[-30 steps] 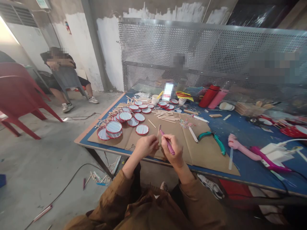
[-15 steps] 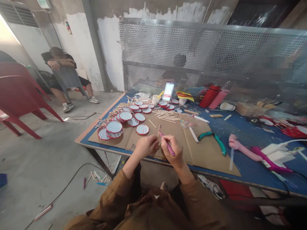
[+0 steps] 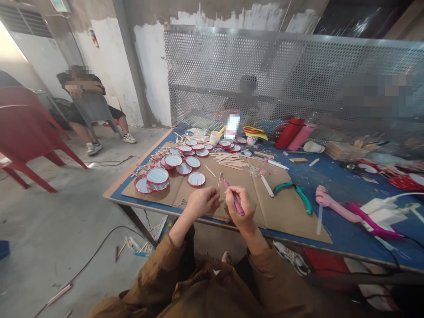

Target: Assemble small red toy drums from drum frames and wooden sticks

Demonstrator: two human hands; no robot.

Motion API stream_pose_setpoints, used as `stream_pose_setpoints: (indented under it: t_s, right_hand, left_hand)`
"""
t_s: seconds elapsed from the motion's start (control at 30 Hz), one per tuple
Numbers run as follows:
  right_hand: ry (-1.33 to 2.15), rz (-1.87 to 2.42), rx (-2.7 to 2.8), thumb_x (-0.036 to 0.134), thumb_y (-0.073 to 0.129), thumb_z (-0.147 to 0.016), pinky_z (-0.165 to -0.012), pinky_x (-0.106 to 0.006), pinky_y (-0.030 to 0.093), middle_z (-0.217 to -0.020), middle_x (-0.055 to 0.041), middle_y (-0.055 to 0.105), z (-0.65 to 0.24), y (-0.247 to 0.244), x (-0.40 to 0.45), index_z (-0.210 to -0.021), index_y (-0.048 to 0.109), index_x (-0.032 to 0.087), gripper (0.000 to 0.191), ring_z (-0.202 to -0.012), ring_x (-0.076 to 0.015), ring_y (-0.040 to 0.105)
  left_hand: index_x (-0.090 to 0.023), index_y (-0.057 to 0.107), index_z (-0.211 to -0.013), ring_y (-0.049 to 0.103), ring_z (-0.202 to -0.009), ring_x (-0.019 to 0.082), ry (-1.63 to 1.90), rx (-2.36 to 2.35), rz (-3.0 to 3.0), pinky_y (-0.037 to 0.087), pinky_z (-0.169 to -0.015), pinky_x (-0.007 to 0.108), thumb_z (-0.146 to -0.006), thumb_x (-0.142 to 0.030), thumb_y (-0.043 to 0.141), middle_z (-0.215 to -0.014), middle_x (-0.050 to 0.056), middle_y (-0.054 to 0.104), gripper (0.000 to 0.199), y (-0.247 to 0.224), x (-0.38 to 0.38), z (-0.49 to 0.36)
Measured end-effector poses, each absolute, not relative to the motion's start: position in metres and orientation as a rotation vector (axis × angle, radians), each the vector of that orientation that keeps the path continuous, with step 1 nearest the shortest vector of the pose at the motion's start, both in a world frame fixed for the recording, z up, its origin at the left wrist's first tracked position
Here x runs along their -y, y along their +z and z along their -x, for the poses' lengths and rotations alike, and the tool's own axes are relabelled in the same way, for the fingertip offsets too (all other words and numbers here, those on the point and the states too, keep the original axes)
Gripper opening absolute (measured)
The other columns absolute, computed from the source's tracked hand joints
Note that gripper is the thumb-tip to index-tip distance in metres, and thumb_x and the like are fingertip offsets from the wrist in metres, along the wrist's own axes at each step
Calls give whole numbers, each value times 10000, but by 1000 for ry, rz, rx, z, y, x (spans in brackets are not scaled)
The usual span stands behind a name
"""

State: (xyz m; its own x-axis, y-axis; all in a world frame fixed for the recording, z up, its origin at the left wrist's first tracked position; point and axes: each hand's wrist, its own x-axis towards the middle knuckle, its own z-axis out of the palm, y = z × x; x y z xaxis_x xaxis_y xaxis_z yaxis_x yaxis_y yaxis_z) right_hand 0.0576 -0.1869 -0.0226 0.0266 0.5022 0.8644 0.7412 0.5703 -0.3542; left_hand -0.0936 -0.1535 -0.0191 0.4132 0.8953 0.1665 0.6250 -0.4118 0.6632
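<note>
My left hand [image 3: 204,201] is closed on a thin wooden stick [image 3: 220,179], which stands up from the fingers over the cardboard's near edge. In my right hand [image 3: 242,206] is a purple marker pen [image 3: 237,204], its tip up and pointing toward the stick, a small gap apart. Beyond the hands lie a single loose stick [image 3: 210,171] and a spread pile of flat wooden sticks [image 3: 232,160]. Several small red-rimmed drums with pale faces are heaped to the left; the nearest drum [image 3: 196,179] lies alone.
Cardboard [image 3: 285,221] covers part of the blue table [image 3: 341,212]. To the right are teal pliers [image 3: 300,196], a pink glue gun [image 3: 331,203] and a power strip [image 3: 377,226]. Rubber bands [image 3: 258,171], a red bottle [image 3: 289,132] and a phone [image 3: 232,126] lie farther back. A person [image 3: 82,88] sits at left.
My right hand has drawn slightly right and down with the marker, so its tip has come away from the stick. My left hand holds the stick in about the same place.
</note>
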Motion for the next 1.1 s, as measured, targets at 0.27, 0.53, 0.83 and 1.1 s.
stream_pose_setpoints:
  t_s: [0.27, 0.53, 0.83, 1.1]
  right_hand:
    - [-268, 1077, 1639, 178, 541, -860, -615, -244, 510, -708, -15, 666, -57, -21, 188, -865, 568, 201, 36, -624, -142, 647]
    - [-252, 1063, 1671, 186, 544, -861, -633, -240, 513, -739, -24, 676, -57, -22, 186, -883, 569, 198, 35, -660, -144, 658]
    - [-207, 1109, 1646, 208, 527, -865, -616, -244, 515, -722, -24, 689, -57, -23, 189, -865, 574, 200, 48, -634, -147, 664]
    - [-231, 1077, 1697, 210, 522, -869, -617, -250, 514, -721, -24, 681, -56, -21, 188, -875, 574, 207, 53, -627, -145, 650]
  left_hand:
    - [-190, 542, -720, 441, -610, 112, 711, -1278, -2164, 259, -573, 218, -864, -327, 436, -668, -10, 572, 225, -20, 153, 93]
    - [-191, 563, -739, 454, -603, 116, 696, -1303, -2199, 255, -562, 219, -870, -320, 438, -668, -5, 585, 222, -20, 153, 93]
    - [-190, 549, -723, 449, -594, 114, 690, -1307, -2201, 251, -556, 221, -869, -318, 431, -661, -7, 578, 228, -19, 153, 93]
    - [-194, 563, -733, 458, -600, 117, 672, -1307, -2189, 268, -567, 219, -871, -329, 434, -661, -8, 582, 233, -17, 154, 93]
